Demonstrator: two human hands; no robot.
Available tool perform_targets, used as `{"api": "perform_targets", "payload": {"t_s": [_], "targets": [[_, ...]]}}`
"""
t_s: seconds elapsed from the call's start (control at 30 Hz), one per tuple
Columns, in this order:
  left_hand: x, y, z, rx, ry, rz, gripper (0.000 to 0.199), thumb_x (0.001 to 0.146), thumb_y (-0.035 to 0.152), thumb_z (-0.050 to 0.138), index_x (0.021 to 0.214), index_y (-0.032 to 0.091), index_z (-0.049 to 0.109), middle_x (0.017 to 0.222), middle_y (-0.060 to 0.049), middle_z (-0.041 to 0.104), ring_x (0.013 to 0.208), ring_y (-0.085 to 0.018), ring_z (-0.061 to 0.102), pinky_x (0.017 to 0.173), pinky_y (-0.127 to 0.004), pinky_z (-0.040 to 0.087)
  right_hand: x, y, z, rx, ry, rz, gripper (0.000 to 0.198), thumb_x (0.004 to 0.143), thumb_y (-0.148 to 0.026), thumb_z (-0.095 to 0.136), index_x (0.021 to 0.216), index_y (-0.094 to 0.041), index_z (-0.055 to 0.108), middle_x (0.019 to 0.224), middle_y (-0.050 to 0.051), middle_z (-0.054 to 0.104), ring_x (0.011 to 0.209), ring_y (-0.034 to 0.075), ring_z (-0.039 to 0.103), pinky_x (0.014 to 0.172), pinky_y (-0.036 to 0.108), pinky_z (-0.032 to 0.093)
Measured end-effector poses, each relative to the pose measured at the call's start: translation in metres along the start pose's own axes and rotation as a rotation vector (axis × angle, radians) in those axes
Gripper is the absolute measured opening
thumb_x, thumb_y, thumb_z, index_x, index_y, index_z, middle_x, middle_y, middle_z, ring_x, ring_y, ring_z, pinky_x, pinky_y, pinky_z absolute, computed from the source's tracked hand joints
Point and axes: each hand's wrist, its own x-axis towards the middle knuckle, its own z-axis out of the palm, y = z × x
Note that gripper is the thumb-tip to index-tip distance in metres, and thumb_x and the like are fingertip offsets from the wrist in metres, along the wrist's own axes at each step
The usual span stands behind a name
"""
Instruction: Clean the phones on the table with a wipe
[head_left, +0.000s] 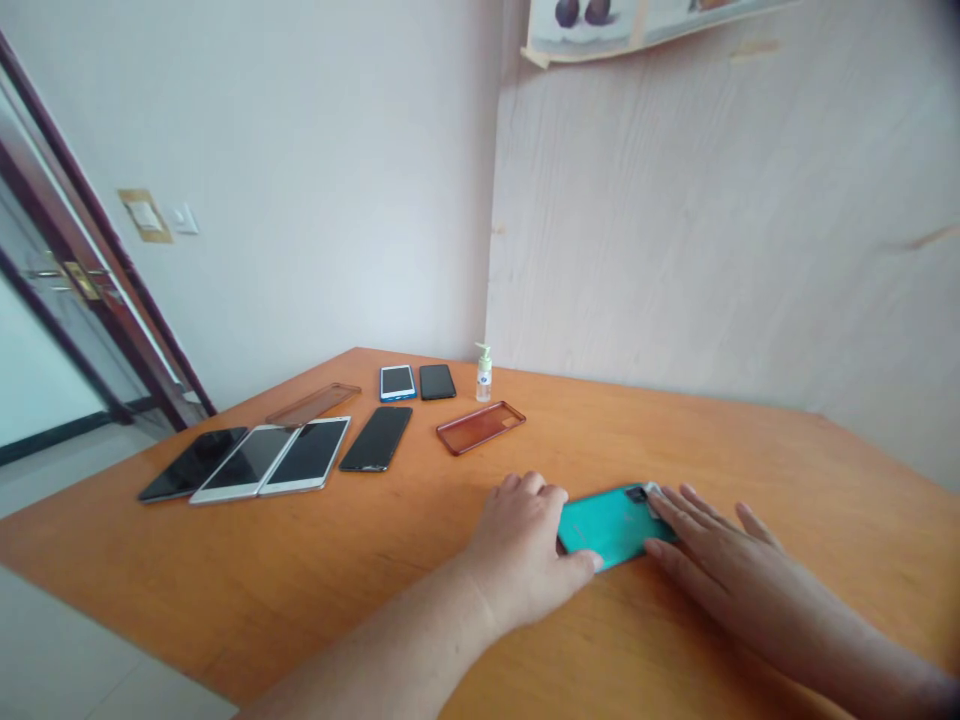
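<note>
A teal smartphone point(607, 525) lies back side up on the wooden table, its dark camera block at the far right corner. My left hand point(525, 545) is closed around the phone's left end, thumb on the near edge and fingers at the far side. Across the phone's right end reaches my right hand point(712, 550), fingers stretched, with a small white tissue point(654, 495) pinned under the fingertips beside the camera block. Most of the tissue is hidden by those fingers. A reddish clear phone case point(480, 428) lies beyond the left hand.
Several phones and tablets lie at the left, among them a black phone point(376, 438), a white tablet point(306, 455) and a black tablet point(193, 464). A pump bottle point(484, 375) stands at the back. Another clear case point(315, 404) leans near the tablets. Walls border the table point(315, 560).
</note>
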Motion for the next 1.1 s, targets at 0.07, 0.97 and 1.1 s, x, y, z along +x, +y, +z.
{"api": "perform_targets", "payload": {"t_s": [0.07, 0.97, 1.1], "targets": [[0.0, -0.002, 0.001, 0.052, 0.0, -0.03, 0.049, 0.072, 0.061, 0.069, 0.1, 0.021, 0.064, 0.103, -0.01, 0.06, 0.101, -0.031, 0.055, 0.087, -0.043, 0.045, 0.0, -0.007, -0.001, 0.012, 0.006, 0.012, 0.064, 0.098, -0.058, 0.036, 0.152, -0.024, 0.037, 0.153, 0.011, 0.04, 0.142, 0.037, 0.032, 0.111, 0.071, 0.025], [0.004, -0.016, -0.003, 0.048, -0.065, -0.095, 0.039, 0.065, 0.046, 0.074, 0.088, 0.022, 0.052, 0.099, -0.004, 0.056, 0.099, -0.026, 0.052, 0.083, -0.034, 0.039, 0.024, -0.04, -0.034, 0.307, -0.091, 0.055, 0.068, 0.098, -0.056, 0.036, 0.152, -0.015, 0.035, 0.157, 0.015, 0.033, 0.147, 0.036, 0.022, 0.114, 0.07, 0.006], [0.005, -0.018, -0.002, 0.036, -0.071, -0.114, 0.04, 0.064, 0.045, 0.076, 0.085, 0.022, 0.05, 0.097, -0.003, 0.055, 0.097, -0.025, 0.053, 0.082, -0.032, 0.039, 0.021, -0.048, -0.035, 0.343, -0.071, 0.001, 0.07, 0.096, -0.057, 0.041, 0.151, -0.014, 0.037, 0.156, 0.018, 0.033, 0.147, 0.036, 0.023, 0.116, 0.067, 0.009]]}}
